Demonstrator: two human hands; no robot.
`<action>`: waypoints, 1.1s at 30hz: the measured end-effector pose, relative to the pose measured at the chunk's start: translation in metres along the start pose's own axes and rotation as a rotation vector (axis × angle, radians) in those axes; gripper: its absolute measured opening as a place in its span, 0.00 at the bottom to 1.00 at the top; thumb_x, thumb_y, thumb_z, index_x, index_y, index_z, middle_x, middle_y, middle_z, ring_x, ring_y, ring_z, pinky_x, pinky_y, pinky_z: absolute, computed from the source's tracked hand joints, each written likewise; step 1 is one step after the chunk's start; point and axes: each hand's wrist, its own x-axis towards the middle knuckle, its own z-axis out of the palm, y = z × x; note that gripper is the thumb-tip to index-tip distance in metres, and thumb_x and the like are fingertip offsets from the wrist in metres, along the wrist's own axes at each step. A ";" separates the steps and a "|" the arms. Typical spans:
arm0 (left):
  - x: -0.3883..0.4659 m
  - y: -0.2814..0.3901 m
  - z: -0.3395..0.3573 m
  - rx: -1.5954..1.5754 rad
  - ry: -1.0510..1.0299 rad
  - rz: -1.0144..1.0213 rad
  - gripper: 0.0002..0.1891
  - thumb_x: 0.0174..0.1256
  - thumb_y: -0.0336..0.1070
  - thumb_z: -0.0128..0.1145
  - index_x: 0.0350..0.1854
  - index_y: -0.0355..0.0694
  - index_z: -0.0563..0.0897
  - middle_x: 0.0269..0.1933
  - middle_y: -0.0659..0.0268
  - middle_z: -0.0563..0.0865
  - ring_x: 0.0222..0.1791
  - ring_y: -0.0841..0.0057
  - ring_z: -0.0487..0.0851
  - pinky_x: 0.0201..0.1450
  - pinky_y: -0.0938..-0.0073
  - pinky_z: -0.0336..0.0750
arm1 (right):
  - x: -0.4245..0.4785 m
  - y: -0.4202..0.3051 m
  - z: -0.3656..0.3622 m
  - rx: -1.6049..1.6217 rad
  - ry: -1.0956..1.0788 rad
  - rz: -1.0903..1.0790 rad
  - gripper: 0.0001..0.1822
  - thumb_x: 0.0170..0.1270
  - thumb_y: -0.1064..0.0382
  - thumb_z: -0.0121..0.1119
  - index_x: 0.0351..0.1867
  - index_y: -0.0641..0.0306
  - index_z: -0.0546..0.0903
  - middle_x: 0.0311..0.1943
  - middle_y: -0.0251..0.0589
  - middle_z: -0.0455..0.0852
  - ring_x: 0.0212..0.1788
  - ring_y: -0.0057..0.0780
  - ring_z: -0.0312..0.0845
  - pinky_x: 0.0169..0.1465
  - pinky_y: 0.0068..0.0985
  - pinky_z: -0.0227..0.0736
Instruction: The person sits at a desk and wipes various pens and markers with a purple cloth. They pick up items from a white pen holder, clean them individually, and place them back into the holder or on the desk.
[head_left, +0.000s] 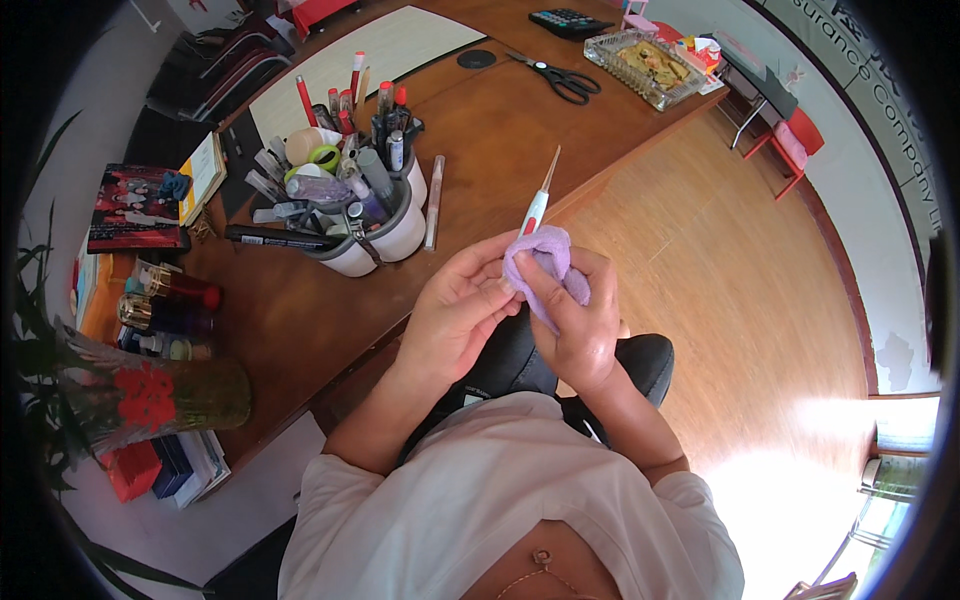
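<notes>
A slim pointed tool (537, 206) with a white-and-red handle and a thin tan tip points up and away, in front of the desk edge. A purple cloth (553, 244) is bunched about the lower part of its handle. My right hand (577, 315) grips the cloth, thumb pressed on top. My left hand (469, 307) pinches at the handle's lower end, beside the cloth; the exact contact is hidden by fingers and fabric. Both hands are above my lap, close together.
On the wooden desk (300, 330) stand a pen organiser (397, 232) full of pens, black-handled scissors (562, 79), a glass tray (645, 67) and a calculator (568, 22). A vase (210, 394) and several bottles (176, 289) are at left. A red chair (806, 139) stands by the wall.
</notes>
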 end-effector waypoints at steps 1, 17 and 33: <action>0.001 0.001 -0.003 0.027 -0.010 -0.023 0.16 0.74 0.26 0.59 0.62 0.33 0.80 0.52 0.61 0.85 0.48 0.76 0.85 0.52 0.76 0.81 | -0.002 0.002 -0.001 0.033 -0.009 0.010 0.33 0.43 0.72 0.74 0.58 0.46 0.89 0.50 0.44 0.80 0.49 0.44 0.78 0.51 0.35 0.78; -0.002 -0.003 -0.011 1.277 0.118 0.858 0.17 0.67 0.16 0.63 0.57 0.30 0.85 0.53 0.58 0.81 0.40 0.78 0.85 0.38 0.81 0.81 | 0.004 -0.016 -0.005 -0.024 -0.139 0.119 0.33 0.51 0.72 0.71 0.62 0.42 0.86 0.52 0.44 0.79 0.50 0.46 0.77 0.52 0.36 0.78; -0.001 -0.014 -0.009 0.621 0.078 0.583 0.17 0.70 0.18 0.60 0.60 0.28 0.81 0.51 0.56 0.83 0.46 0.71 0.89 0.48 0.76 0.87 | 0.017 0.008 -0.015 -0.218 -0.023 0.101 0.33 0.51 0.77 0.69 0.61 0.45 0.86 0.50 0.48 0.79 0.49 0.48 0.77 0.54 0.38 0.78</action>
